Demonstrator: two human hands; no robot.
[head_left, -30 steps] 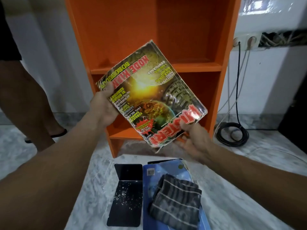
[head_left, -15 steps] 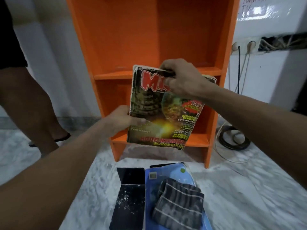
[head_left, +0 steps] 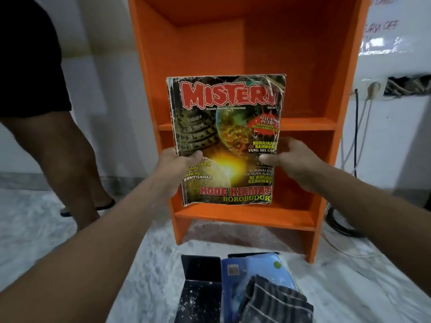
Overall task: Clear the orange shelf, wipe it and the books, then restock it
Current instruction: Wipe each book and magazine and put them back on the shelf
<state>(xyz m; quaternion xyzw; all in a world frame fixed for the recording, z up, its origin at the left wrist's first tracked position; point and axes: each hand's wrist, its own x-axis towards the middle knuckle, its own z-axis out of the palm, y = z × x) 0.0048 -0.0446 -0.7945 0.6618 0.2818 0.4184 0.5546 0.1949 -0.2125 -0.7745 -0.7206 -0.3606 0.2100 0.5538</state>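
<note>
Worn magazine (head_left: 227, 141) upright (cover facing), both hands' grip at its edges

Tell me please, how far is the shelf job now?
Clearing looks done: the orange shelf shows no books in the compartments visible. In hand: the left hand and right hand hold the Misteri magazine upright before the shelf, seemingly for restocking. Left: the blue book under the striped cloth and the black bookend lie on the floor.

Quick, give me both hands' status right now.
Left hand: closed on the magazine's left edge.
Right hand: closed on the magazine's right edge, holding it upright before the orange shelf.
</note>
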